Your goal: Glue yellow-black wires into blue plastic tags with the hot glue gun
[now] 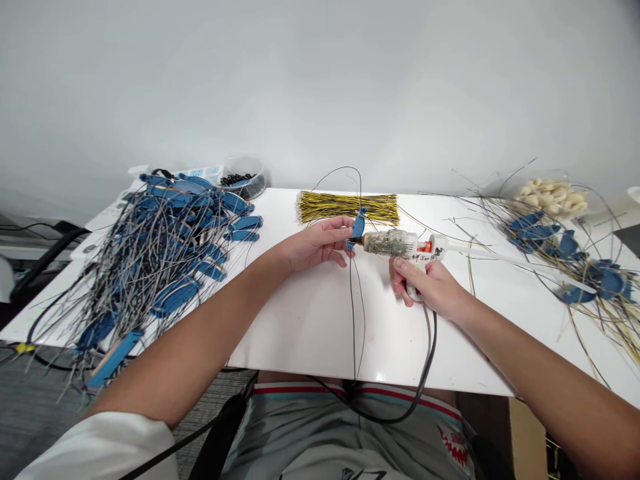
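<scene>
My right hand (425, 283) is wrapped round the handle of a white hot glue gun (393, 243), its nozzle pointing left. A white glue stick (480, 254) sticks out of the gun's rear. Between the fingers of my left hand (320, 243) is a small blue plastic part (359, 227), held upright just above the table. The nozzle tip meets or nearly touches this part; I cannot tell which. Thin dark wires (353, 307) run from the part, one looping up behind it and others hanging toward the table's front edge.
A heap of blue parts with grey wires (170, 247) covers the left side. Behind my hands lies a bundle of yellow and black wires (345, 208). More wired blue parts (570, 247) and a tub of cream pieces (550, 197) stand right. Black bits fill a clear bowl (245, 179).
</scene>
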